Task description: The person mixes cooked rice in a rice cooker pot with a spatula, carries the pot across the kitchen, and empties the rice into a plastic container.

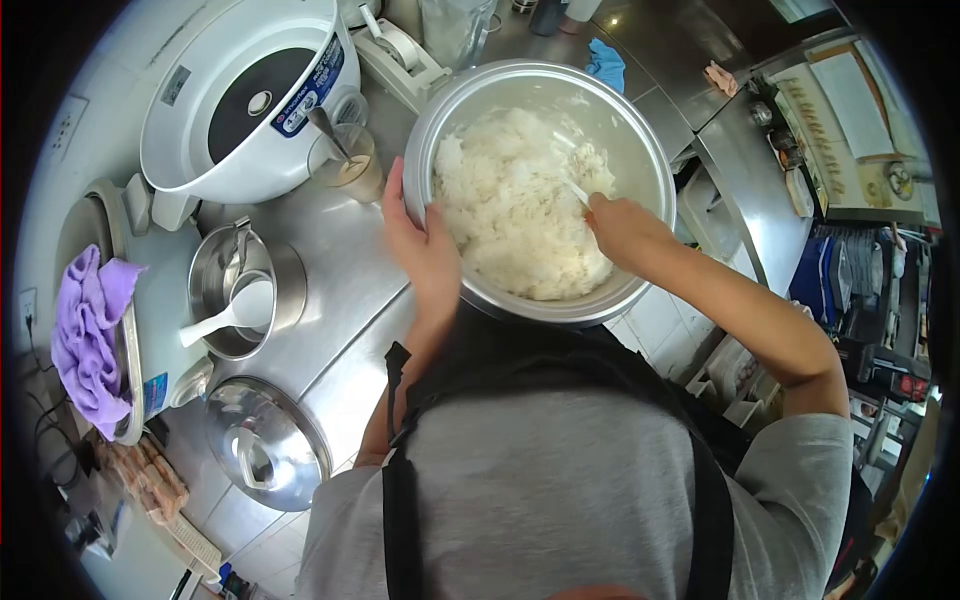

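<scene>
A wide metal pot [648, 140] full of cooked white rice [520, 205] sits in front of my body. My left hand [425, 240] grips its left side, with the thumb at the rim and the fingers along the outer wall. Inside the pot, my right hand [625, 232] is closed around the handle of a white rice paddle [577, 192]. The paddle's blade is mostly hidden in the rice.
Left of the pot stand a white rice cooker body [165, 150], a cup with a spoon [358, 178], and a steel container [290, 285] with a white ladle [250, 305]. A metal lid [225, 420] and a purple cloth [95, 335] are farther left. A blue cloth [606, 66] lies behind.
</scene>
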Demonstrator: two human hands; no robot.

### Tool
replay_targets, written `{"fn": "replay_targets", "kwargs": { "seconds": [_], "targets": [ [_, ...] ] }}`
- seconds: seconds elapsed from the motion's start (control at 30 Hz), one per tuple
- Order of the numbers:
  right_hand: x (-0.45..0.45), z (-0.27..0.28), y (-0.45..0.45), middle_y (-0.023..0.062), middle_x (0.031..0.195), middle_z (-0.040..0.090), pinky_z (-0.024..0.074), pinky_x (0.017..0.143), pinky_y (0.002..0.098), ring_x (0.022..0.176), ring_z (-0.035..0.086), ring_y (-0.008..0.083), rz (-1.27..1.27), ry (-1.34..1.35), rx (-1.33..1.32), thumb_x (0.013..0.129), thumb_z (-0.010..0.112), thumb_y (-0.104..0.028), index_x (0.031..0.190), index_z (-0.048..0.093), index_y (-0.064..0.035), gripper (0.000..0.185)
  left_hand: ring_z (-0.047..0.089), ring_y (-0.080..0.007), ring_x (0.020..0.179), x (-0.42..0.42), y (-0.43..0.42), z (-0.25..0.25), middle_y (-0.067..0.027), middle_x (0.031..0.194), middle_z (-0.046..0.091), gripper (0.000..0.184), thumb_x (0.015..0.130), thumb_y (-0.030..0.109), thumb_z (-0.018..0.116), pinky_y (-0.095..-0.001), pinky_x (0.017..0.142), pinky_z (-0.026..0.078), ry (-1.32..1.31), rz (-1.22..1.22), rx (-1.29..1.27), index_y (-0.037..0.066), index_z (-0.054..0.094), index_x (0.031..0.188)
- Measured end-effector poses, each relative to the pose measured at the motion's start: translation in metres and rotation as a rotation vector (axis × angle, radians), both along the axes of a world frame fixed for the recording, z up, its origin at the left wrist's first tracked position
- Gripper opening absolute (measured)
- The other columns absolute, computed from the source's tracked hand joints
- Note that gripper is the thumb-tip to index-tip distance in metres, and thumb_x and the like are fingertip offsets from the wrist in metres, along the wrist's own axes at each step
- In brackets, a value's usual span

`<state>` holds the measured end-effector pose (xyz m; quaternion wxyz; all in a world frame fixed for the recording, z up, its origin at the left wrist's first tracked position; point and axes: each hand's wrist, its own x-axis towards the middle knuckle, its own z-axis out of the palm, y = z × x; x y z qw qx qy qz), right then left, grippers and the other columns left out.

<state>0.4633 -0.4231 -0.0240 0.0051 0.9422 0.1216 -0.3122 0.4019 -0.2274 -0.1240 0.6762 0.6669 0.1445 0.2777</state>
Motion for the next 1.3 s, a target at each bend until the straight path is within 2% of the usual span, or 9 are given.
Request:
{"fn": "replay_targets", "kwargs": {
  "seconds": [0.23,0.33,0.43,0.47,0.57,0.67,1.07,1.17,1.3],
  "targets": [
    [0.016,0.059,0.013,0.0176,0.079,0.062,0.0510,0.063,0.0415,0.075,0.064,0.0302,0.572,-0.302,-0.230,0.083,0.046,-0.007,0.098,0.054,-0.0006,0.018,0.028,-0.0284,0.126,-0.063,-0.030,0.000,-0.0165,0.132,0.032,0.056,0.081,-0.003,0.047,-0.0362,0.105,0.022,0.060,-0.086,-0.147,0.001,0.031,0.134],
    [0.066,0.041,-0.001,0.0129,0.075,0.062,0.0511,0.057,0.0379,0.073,0.064,0.0285,0.692,-0.359,-0.526,0.082,0.048,-0.007,0.096,0.055,-0.0022,0.017,0.034,-0.0302,0.122,-0.035,0.016,0.023,-0.0175,0.127,0.039,0.053,0.081,0.002,0.051,-0.0363,0.102,0.027,0.144,-0.026,0.593,0.003,0.036,0.131],
    [0.097,0.020,0.000,0.0117,0.083,0.066,0.0518,0.060,0.0321,0.078,0.066,0.0249,0.661,-0.629,-0.231,0.069,0.064,-0.006,0.091,0.063,-0.0047,0.022,0.045,-0.0304,0.113,0.026,0.039,0.021,-0.0164,0.119,0.048,0.053,0.079,0.006,0.055,-0.0356,0.097,0.033,0.045,-0.194,0.698,0.004,0.040,0.130],
    [0.104,0.013,0.002,0.0113,0.082,0.066,0.0517,0.059,0.0333,0.077,0.065,0.0256,0.683,-0.601,-0.234,0.073,0.060,-0.007,0.093,0.060,-0.0047,0.020,0.047,-0.0290,0.111,0.048,0.041,0.019,-0.0159,0.118,0.050,0.056,0.077,0.005,0.055,-0.0348,0.096,0.035,0.031,-0.227,0.779,0.003,0.039,0.131],
    [0.118,-0.019,0.002,0.0106,0.079,0.065,0.0516,0.058,0.0361,0.074,0.065,0.0272,0.684,-0.524,-0.278,0.080,0.053,-0.010,0.096,0.055,-0.0049,0.017,0.049,-0.0207,0.110,0.105,0.048,-0.025,-0.0106,0.122,0.051,0.067,0.071,0.001,0.057,-0.0277,0.095,0.036,0.081,-0.581,0.477,0.006,0.037,0.135],
    [0.115,-0.059,-0.036,0.0104,0.083,0.066,0.0522,0.060,0.0356,0.077,0.066,0.0265,0.478,-0.407,-0.368,0.075,0.058,-0.007,0.096,0.058,-0.0057,0.021,0.048,-0.0172,0.112,0.104,0.047,-0.013,-0.0092,0.128,0.047,0.076,0.064,-0.006,0.053,-0.0260,0.094,0.036,0.152,-0.795,-0.187,0.006,0.035,0.137],
    [0.053,-0.037,-0.093,0.0217,0.097,0.060,0.0486,0.077,0.0421,0.090,0.060,0.0344,-0.087,0.008,-0.122,0.086,0.046,-0.017,0.098,0.058,-0.0013,0.023,0.055,-0.0183,0.101,0.028,0.029,-0.002,-0.0148,0.118,0.053,0.080,0.063,-0.010,0.049,-0.0256,0.085,0.043,0.074,-0.395,-0.438,0.001,0.026,0.139],
    [0.031,-0.069,-0.098,0.0223,0.095,0.060,0.0473,0.075,0.0434,0.087,0.060,0.0365,0.131,0.105,0.013,0.090,0.041,-0.019,0.102,0.055,-0.0003,0.026,0.056,-0.0194,0.099,0.014,0.030,-0.007,-0.0148,0.115,0.053,0.082,0.063,-0.011,0.049,-0.0267,0.083,0.045,0.095,-0.300,-0.408,0.000,0.022,0.140],
    [0.007,-0.014,-0.029,0.0221,0.090,0.060,0.0472,0.074,0.0440,0.084,0.060,0.0363,-0.074,0.114,0.021,0.091,0.041,-0.019,0.102,0.053,0.0006,0.026,0.055,-0.0204,0.102,-0.002,0.022,-0.002,-0.0152,0.117,0.051,0.081,0.064,-0.012,0.048,-0.0281,0.085,0.045,0.057,-0.187,-0.424,-0.001,0.021,0.139]
  ]
}}
